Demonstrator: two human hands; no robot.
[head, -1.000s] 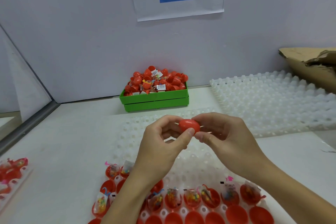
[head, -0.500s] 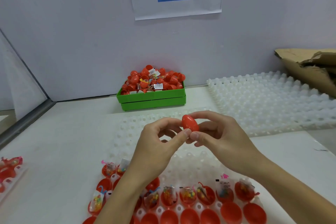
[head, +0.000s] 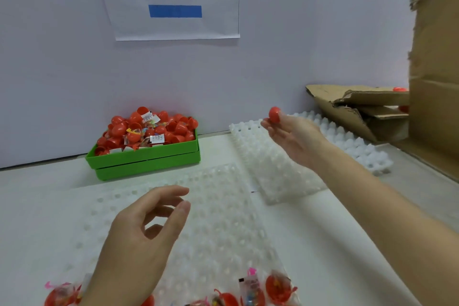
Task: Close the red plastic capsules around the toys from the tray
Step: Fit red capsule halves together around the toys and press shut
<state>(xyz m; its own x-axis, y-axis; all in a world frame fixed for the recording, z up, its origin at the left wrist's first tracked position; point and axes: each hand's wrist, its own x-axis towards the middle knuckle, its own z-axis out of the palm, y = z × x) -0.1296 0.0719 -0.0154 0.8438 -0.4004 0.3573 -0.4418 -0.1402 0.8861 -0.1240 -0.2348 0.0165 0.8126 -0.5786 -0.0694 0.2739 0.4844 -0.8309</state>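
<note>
My right hand [head: 293, 133] is stretched out to the right and up, holding a closed red capsule [head: 274, 114] at its fingertips above the white foam tray. My left hand [head: 146, 226] hovers over the clear dimpled tray [head: 218, 218], fingers loosely curled and holding nothing. Along the bottom edge of that tray sit open red capsule halves with bagged toys [head: 278, 287], partly cut off by the frame.
A green bin [head: 146, 159] heaped with red capsule halves and toy bags stands against the back wall. A white foam tray [head: 273, 169] lies at right. An open cardboard box [head: 360, 109] lies at far right, with a cardboard flap [head: 434, 57] in front.
My hands have parted. The right hand carried the closed capsule off to the right and up toward the cardboard box. The left hand let go and dropped lower. The camera turned right.
</note>
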